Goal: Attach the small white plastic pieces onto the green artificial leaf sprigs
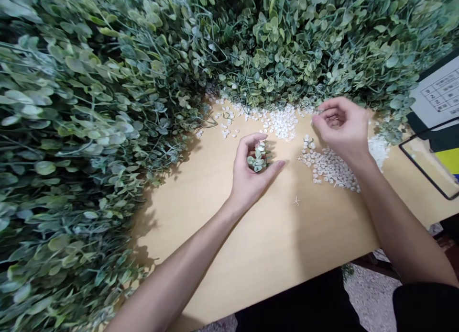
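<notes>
In the middle of the table my left hand [251, 171] curls loosely around a small artificial leaf sprig [257, 162], its thumb stretched out to the right. A bit of white shows near the top of the sprig. To the right, my right hand [342, 124] hovers above the table with thumb and forefinger brought close together; whatever lies between their tips is too small to make out. Below it spreads a pile of small white plastic pieces [328, 169], partly hidden by my right wrist. A second heap of white pieces [283, 121] lies between and beyond my hands.
Dense artificial greenery [89, 107] banks up along the left and back of the wooden table [222, 255]. One star-shaped white piece [296, 201] lies alone near the front. At right are a printed sheet [439, 93] and a black-rimmed clear container [430, 164].
</notes>
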`<control>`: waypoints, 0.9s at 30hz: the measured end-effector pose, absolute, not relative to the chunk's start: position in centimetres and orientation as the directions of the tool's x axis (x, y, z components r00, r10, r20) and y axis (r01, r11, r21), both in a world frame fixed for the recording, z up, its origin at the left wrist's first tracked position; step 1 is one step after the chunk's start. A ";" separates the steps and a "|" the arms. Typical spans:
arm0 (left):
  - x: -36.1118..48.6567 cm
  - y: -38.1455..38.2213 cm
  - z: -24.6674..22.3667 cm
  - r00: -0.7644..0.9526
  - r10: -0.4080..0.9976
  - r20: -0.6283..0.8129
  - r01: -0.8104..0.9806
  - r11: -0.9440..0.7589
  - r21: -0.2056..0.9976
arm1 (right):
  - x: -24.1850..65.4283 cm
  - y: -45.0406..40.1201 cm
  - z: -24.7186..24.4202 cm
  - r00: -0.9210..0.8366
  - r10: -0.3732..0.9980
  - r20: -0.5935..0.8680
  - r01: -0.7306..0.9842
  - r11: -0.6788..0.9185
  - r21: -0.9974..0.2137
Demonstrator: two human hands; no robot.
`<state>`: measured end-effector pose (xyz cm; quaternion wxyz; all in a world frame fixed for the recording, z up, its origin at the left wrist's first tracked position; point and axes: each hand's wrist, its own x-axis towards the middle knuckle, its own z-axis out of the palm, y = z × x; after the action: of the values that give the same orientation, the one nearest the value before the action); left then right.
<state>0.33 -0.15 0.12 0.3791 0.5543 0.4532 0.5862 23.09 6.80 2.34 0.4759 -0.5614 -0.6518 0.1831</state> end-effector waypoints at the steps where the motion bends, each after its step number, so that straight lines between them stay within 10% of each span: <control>1: 0.3 -0.1 0.0 -0.101 0.943 0.316 0.067 -0.311 0.948 | 23.2 6.8 2.2 0.036 0.917 0.397 0.622 0.291 -0.727; 27: 0.3 0.0 -0.1 -0.131 0.984 0.122 -0.112 -0.137 0.984 | 23.1 6.7 1.3 -0.152 0.945 0.289 0.747 0.301 -0.593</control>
<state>0.31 0.00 -0.08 0.4638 0.4687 0.4654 0.5905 23.14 6.68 1.34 0.3153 -0.5699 -0.7423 0.1574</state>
